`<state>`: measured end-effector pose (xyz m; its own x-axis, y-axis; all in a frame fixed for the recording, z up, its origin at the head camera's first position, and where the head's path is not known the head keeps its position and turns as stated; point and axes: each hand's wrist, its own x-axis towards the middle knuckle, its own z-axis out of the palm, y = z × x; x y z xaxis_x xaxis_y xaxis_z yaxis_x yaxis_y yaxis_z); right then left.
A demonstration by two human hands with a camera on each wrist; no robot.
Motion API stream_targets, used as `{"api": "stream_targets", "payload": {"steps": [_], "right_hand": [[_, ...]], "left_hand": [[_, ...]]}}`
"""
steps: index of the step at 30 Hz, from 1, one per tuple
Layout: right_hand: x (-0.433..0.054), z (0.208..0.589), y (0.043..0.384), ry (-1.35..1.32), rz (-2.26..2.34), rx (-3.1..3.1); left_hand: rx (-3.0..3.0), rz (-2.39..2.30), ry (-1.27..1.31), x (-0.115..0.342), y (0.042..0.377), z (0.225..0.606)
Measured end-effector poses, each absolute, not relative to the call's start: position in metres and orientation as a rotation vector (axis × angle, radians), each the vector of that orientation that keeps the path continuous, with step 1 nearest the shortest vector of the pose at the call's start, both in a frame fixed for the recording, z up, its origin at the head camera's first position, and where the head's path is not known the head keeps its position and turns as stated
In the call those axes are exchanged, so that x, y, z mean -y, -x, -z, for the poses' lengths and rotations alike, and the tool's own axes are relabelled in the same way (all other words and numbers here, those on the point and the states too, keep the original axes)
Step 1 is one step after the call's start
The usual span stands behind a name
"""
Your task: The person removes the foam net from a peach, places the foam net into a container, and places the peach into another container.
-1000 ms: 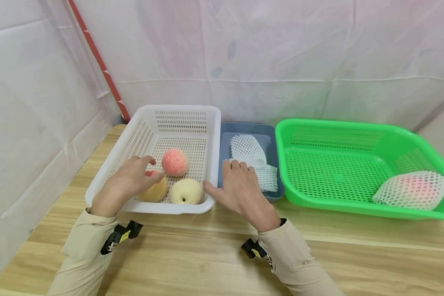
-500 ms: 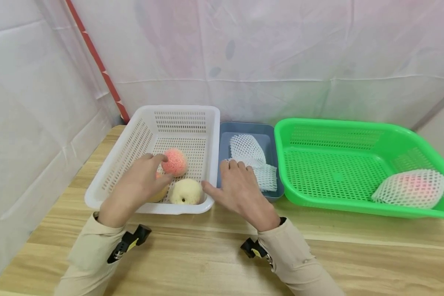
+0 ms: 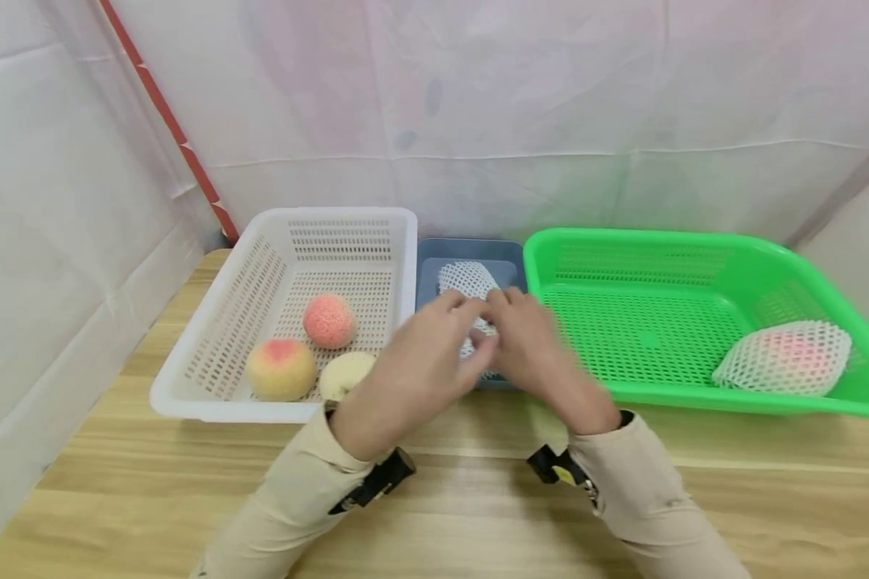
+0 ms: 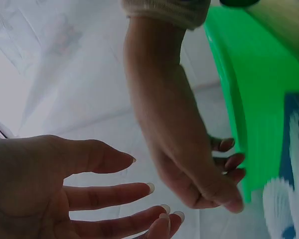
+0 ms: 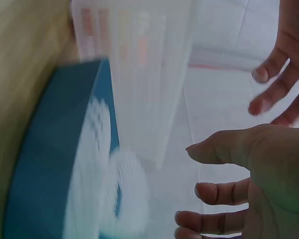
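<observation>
Both hands hover over the blue-grey tray (image 3: 471, 248), which holds white foam net sleeves (image 3: 467, 277). My left hand (image 3: 423, 354) has its fingers relaxed and apart; in the left wrist view nothing lies between them. Close beside it, my right hand (image 3: 532, 338) bends its fingers loosely, and the right wrist view shows them spread with nothing held. Part of the sleeves is hidden under the hands, but two show blurred in the right wrist view, one a ring-like sleeve (image 5: 129, 194). Left of the tray, a white basket (image 3: 166, 394) contains a red peach (image 3: 329, 322), a yellow peach (image 3: 281, 370) and a partly covered pale fruit (image 3: 343, 371).
A green basket (image 3: 695, 240) stands right of the tray, with a net-wrapped pinkish fruit (image 3: 785, 358) in its near right corner. The wooden table (image 3: 463, 515) extends in front. White cloth (image 3: 507, 88) hangs behind and at the left.
My left hand has moved right, from above the yellow peach in the white basket to the tray. My right hand has shifted slightly right. The head view has turned a little rightward.
</observation>
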<state>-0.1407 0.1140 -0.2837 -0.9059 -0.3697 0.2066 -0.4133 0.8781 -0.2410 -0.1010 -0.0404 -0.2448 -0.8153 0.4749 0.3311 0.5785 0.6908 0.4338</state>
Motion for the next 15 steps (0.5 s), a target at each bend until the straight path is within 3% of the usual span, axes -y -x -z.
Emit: {"api": "stream_targets", "payload": {"steps": [4,9,15], "right_hand": [[-0.144,0.275,0.139,-0.523,-0.524,2.937],[-0.187,0.266,0.137,-0.393,-0.471,3.004],[-0.278,0.256,0.133,-0.293,-0.158,3.154]], "left_hand": [[2.754,0.755,0.856,0.015,0.107,0.252],[2.914,0.638,0.660,-0.013,0.125,0.269],[3.036,0.474,0.505,-0.054,0.136,0.289]]}}
